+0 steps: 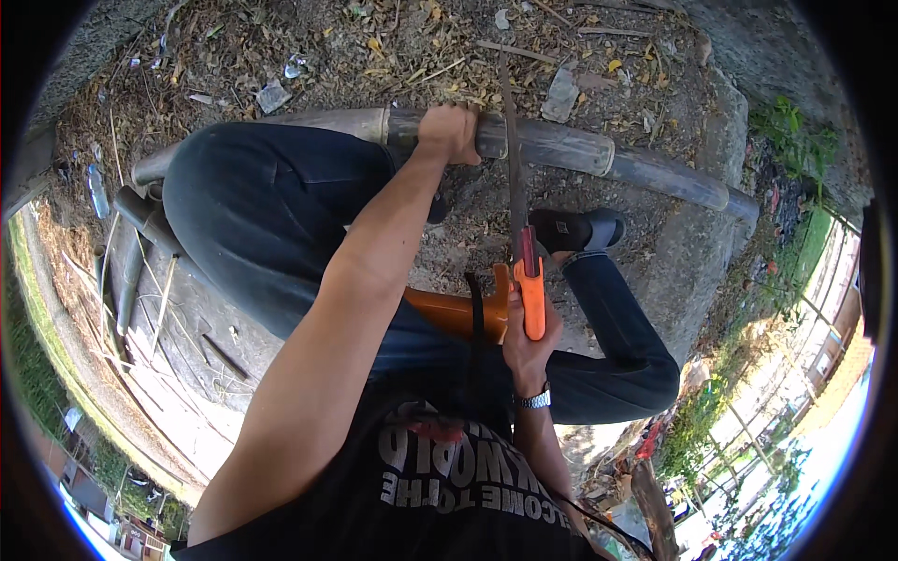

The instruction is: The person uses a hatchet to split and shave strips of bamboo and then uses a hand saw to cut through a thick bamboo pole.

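Note:
A long dark bamboo pole (561, 150) lies crosswise on the ground in front of me. My left hand (449, 134) is closed over it from above, just left of a saw blade. In my right hand (532, 338) is the orange handle of a hand saw (530, 297), with the fingers wrapped round the grip. The saw's long blade (516, 192) points away from me and crosses the pole beside a pale node ring. How deep the blade sits in the bamboo, I cannot tell. My left leg (271, 178) bends over the pole's left part.
Under me is an orange seat-like object (444, 311), partly hidden. Cut bamboo pieces (145, 220) and thin sticks lie at the left. Beyond the pole are dry leaves, a flat stone (561, 93) and litter. My right foot (575, 229) rests near the blade.

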A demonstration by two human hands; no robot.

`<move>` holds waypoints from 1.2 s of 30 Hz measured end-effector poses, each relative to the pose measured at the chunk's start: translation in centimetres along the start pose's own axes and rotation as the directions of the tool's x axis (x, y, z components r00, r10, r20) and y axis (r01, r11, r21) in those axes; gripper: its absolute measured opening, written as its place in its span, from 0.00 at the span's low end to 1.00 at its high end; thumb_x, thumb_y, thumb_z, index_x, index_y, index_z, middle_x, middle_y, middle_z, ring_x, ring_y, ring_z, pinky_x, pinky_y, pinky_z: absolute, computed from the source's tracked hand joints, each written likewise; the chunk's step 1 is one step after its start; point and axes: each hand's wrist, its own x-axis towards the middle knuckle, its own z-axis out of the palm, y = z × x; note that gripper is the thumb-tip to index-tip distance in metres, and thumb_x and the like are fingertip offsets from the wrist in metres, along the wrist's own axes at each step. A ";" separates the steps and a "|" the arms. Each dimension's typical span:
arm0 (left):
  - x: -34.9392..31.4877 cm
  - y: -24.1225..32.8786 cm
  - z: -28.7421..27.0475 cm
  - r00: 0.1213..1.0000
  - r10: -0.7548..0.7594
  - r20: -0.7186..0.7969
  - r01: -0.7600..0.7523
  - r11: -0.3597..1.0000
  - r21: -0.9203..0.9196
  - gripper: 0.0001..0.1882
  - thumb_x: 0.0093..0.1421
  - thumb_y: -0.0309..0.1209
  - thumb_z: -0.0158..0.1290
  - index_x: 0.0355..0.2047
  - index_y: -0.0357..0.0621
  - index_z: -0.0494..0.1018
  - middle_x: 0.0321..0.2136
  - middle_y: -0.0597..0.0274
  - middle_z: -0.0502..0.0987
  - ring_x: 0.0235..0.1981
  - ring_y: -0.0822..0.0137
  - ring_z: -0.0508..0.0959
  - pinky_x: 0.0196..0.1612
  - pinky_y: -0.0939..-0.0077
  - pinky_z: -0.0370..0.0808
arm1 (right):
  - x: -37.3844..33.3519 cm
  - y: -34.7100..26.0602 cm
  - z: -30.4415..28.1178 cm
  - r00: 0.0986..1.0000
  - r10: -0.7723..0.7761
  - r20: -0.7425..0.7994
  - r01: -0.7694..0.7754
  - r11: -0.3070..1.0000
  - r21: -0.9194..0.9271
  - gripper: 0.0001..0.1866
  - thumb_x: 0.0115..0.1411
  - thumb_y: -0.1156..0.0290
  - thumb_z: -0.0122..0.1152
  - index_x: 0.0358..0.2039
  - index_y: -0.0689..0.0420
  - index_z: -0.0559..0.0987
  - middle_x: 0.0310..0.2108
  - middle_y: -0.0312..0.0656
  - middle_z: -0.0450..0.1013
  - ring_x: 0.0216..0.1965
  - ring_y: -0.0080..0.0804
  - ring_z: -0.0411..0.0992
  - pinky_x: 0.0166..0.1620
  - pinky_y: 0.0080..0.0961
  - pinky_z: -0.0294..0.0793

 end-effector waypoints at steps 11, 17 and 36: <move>0.6 -0.6 -0.8 0.994 -0.043 0.102 0.040 0.999 0.029 0.46 0.41 0.54 0.70 0.55 0.40 0.71 0.43 0.47 0.83 0.45 0.48 0.84 0.48 0.58 0.81 | 1.8 0.1 -0.8 0.996 -0.077 0.046 0.081 0.993 -0.090 0.05 0.58 0.76 0.64 0.28 0.65 0.79 0.17 0.47 0.72 0.17 0.36 0.72 0.26 0.30 0.70; 0.2 0.7 -0.5 0.997 -0.069 0.040 0.068 0.997 0.027 0.41 0.43 0.53 0.70 0.53 0.42 0.74 0.46 0.47 0.82 0.49 0.51 0.82 0.53 0.59 0.80 | 6.8 1.5 3.2 1.000 -0.028 -0.012 0.028 0.998 -0.055 0.04 0.56 0.77 0.63 0.28 0.65 0.78 0.18 0.47 0.72 0.18 0.30 0.72 0.25 0.31 0.69; 3.0 2.0 -2.2 0.991 -0.089 0.103 0.087 0.996 0.023 0.40 0.42 0.57 0.71 0.49 0.43 0.78 0.44 0.49 0.84 0.46 0.52 0.84 0.52 0.60 0.80 | 0.0 3.4 -2.6 0.979 0.073 -0.191 -0.082 0.996 -0.042 0.13 0.55 0.80 0.61 0.42 0.65 0.85 0.19 0.40 0.75 0.20 0.22 0.73 0.27 0.25 0.71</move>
